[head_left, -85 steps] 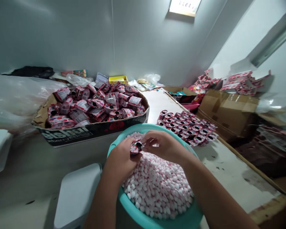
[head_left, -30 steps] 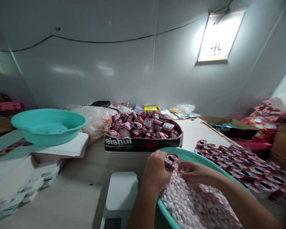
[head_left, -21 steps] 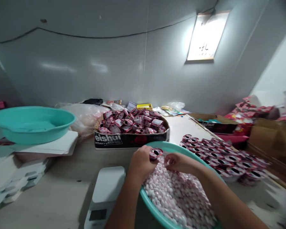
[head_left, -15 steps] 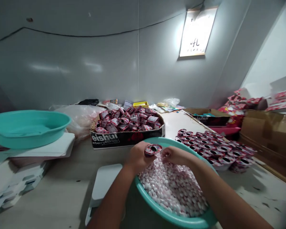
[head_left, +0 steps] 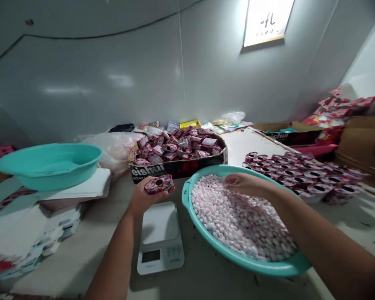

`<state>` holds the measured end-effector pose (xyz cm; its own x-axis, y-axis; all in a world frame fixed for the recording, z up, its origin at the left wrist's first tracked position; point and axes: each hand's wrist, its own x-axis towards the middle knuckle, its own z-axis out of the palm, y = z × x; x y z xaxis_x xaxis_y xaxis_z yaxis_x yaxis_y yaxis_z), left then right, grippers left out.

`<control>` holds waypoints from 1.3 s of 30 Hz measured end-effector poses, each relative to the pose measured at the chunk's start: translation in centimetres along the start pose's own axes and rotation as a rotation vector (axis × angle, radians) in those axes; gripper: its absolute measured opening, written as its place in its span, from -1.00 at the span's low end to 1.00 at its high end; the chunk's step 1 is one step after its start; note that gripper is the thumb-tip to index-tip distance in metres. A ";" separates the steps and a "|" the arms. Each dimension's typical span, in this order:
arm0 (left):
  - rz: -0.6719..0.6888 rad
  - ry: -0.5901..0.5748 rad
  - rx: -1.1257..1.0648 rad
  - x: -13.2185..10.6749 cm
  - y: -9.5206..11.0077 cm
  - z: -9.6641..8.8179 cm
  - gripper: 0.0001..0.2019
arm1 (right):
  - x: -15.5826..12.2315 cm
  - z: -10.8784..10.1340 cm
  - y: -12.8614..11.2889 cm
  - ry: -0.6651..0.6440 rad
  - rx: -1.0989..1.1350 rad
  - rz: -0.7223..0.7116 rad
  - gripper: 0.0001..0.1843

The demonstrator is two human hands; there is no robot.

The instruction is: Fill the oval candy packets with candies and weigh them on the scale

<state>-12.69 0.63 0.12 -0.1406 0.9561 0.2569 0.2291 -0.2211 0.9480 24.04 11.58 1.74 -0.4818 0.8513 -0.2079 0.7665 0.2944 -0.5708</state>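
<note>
My left hand [head_left: 143, 196] holds a small red-and-pink printed packet [head_left: 159, 184] with a dark round hole on top, lifted over the white kitchen scale [head_left: 160, 236]. My right hand [head_left: 247, 184] rests on the heap of pink and white candies [head_left: 237, 216] in the teal basin [head_left: 187, 200], fingers curled at the far side of the heap; what they pinch, if anything, is hidden.
A cardboard tray [head_left: 178, 167] of the same packets stands behind the scale. Rows of upright packets [head_left: 300, 173] sit right of the basin. A second teal basin [head_left: 50, 164] rests on stacked white sheets [head_left: 43, 208] at left. Cardboard boxes [head_left: 359, 141] crowd the right.
My left hand carried the packet left, from over the candy basin to above the scale. My right hand stayed on the candies. The camera view tilted downward.
</note>
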 end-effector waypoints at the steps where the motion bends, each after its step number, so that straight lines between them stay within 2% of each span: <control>1: -0.010 -0.006 0.026 -0.1 -0.4 -0.6 -0.41 | -0.3 -0.1 -0.3 0.007 0.007 0.003 -0.34; 4: -0.044 -0.103 0.125 -0.5 -1.2 -2.4 -0.38 | -1.2 -0.3 -1.3 -0.056 0.023 -0.005 0.12; 6: -0.066 -0.165 0.165 -0.6 -1.5 -3.2 -0.34 | -1.6 -0.2 -2.0 -0.171 -0.048 -0.010 0.27; 8: -0.068 -0.154 0.154 -0.8 -1.7 -3.4 -0.30 | -1.7 -0.1 -2.4 -0.273 -0.166 -0.017 0.25; 10: -0.038 -0.128 0.123 -0.9 -1.7 -3.1 -0.28 | -1.6 0.1 -2.5 -0.306 -0.245 -0.035 0.15; 15: 0.017 -0.187 0.191 -1.2 -1.0 -2.3 -0.37 | -1.0 0.3 -1.5 -0.256 -0.236 -0.070 -0.02; 21: -0.052 -0.252 0.411 -1.5 -0.4 -2.8 -0.46 | -0.9 0.2 -1.2 -0.265 -0.254 -0.047 -0.01; 25: -0.105 -0.364 0.427 -1.4 -0.2 -3.1 -0.62 | -1.0 0.2 -1.3 -0.254 -0.242 -0.041 -0.01; 28: -0.104 -0.365 0.389 -1.4 0.1 -3.4 -0.55 | -0.9 0.2 -1.2 -0.250 -0.241 -0.032 -0.01; 31: 0.002 -0.241 0.293 -1.3 0.3 -3.8 -0.48 | -0.9 0.2 -1.2 -0.247 -0.251 -0.048 -0.03; 34: 0.130 0.031 0.253 -0.9 -0.2 -4.3 -0.51 | -1.0 0.2 -1.3 -0.235 -0.280 -0.066 -0.05; 37: 0.167 0.301 0.404 -0.4 -1.0 -4.7 -0.55 | -1.0 0.2 -1.2 -0.230 -0.281 -0.056 -0.06; 39: 0.163 0.417 0.494 -0.1 -1.5 -4.9 -0.59 | -0.9 0.2 -1.0 -0.221 -0.269 -0.059 -0.07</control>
<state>-17.77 -0.11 -0.41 -0.4051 0.7414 0.5350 0.6793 -0.1476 0.7189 23.63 10.40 2.34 -0.5863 0.7237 -0.3641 0.8048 0.4691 -0.3636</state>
